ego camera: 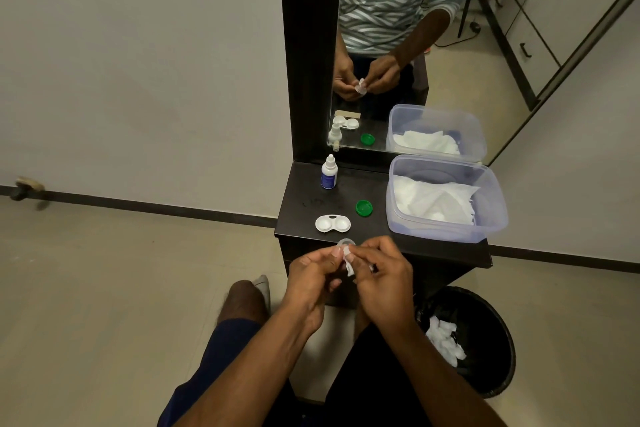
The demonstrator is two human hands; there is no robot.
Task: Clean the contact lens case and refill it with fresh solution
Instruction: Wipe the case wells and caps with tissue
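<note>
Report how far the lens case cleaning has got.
Done: both caps are off the case; the green cap lies aside. In hand: the left hand and right hand wipe the clear cap with tissue. Left: refilling from the solution bottle.

Dim, even indoor light; soft shadows; wide-angle bending at edges; slight blur.

1. The dark wooden dresser top (381, 204) stands against the tall mirror (408, 45), which rises behind it.
2. The white plastic solution bottle (329, 177) stands upright at the back left.
3. The white two-well lens case (332, 223) lies nearer the front, left of the green round screw cap (364, 208).
4. The clear plastic box (446, 198) sits on the right, with white tissue (433, 198) in it.
5. The black round waste bin (474, 340) stands on the floor, below and right of the front edge.
</note>
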